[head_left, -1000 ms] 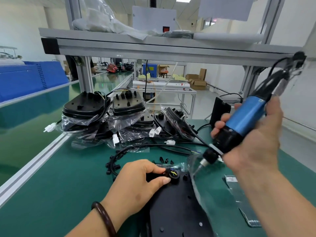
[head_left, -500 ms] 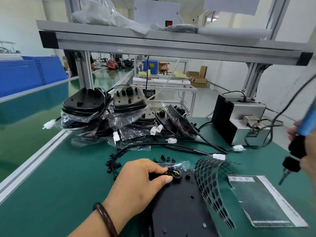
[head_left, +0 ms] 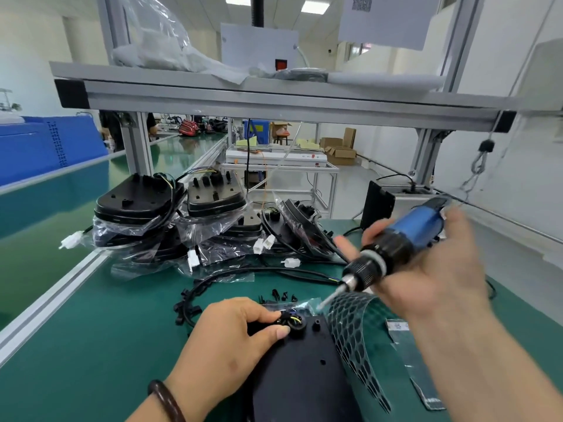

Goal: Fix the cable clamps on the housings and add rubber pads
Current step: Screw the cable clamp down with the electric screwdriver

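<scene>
Up close: one housing held, one screwdriver in the air

Lowest in the frame, the left hand [head_left: 231, 339], a dark bracelet [head_left: 166, 400] on its wrist, lies on the one flat black housing [head_left: 301, 379] at bottom centre. Its thumb and forefinger pinch the round cable clamp [head_left: 295, 323] at the housing's far end, where yellow and blue wires pass through. The right hand [head_left: 426, 269], at centre right, is wrapped round a blue and black screwdriver [head_left: 393, 248]. The tool slants down to the left, and its tip hangs just above and right of the clamp. The two hands are apart.

Just right of the housing, one sheet full of punched holes [head_left: 356, 339] curls up from the green bench mat [head_left: 91, 345]. One clear packet [head_left: 408, 357] lies flat beyond it at lower right. Past the left hand lie four small black clips [head_left: 278, 295], as far as their size lets me count, and one black cable [head_left: 195, 296] looped across the mat.

Mid-frame, two stacked housings [head_left: 137, 205] top a heap of others in clear bags; how many lie beneath cannot be told. Five white plugs [head_left: 71, 240] hang from their wires. One dark box [head_left: 377, 205] stands at the right.

Across the upper frame runs one grey metal shelf [head_left: 274, 99] carrying plastic wrap. At left are a green conveyor belt [head_left: 36, 239] and blue crates [head_left: 45, 141]. Far back, cardboard boxes [head_left: 338, 147] sit on a pale floor, and two ceiling lights [head_left: 313, 6] show at the top edge.
</scene>
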### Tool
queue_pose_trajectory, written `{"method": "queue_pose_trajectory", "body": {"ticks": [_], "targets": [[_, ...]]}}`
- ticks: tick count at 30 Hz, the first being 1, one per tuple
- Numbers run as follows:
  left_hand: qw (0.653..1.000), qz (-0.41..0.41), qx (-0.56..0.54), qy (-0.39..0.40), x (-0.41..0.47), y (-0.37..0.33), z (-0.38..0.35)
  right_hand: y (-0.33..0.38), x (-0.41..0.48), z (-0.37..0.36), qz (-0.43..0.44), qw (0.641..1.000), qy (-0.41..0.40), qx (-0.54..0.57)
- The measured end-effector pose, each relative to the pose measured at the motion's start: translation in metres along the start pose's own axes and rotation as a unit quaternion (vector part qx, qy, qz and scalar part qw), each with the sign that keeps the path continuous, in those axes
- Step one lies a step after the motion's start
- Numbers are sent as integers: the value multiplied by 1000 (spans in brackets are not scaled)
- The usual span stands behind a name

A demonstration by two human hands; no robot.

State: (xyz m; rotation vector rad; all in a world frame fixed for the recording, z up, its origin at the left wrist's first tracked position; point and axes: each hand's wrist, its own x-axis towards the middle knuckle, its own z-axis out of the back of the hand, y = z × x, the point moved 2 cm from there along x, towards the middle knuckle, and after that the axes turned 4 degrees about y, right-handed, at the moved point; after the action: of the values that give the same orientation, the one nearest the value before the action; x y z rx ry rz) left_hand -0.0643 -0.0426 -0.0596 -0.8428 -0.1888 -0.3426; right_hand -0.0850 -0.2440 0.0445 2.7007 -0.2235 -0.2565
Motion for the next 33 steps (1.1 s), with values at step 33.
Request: {"method": "queue_pose_trajectory", "body": {"ticks": [33], "targets": [[1000,15,-27,6,3,3,1,-31,28,5,151,962,212,-79]]}}
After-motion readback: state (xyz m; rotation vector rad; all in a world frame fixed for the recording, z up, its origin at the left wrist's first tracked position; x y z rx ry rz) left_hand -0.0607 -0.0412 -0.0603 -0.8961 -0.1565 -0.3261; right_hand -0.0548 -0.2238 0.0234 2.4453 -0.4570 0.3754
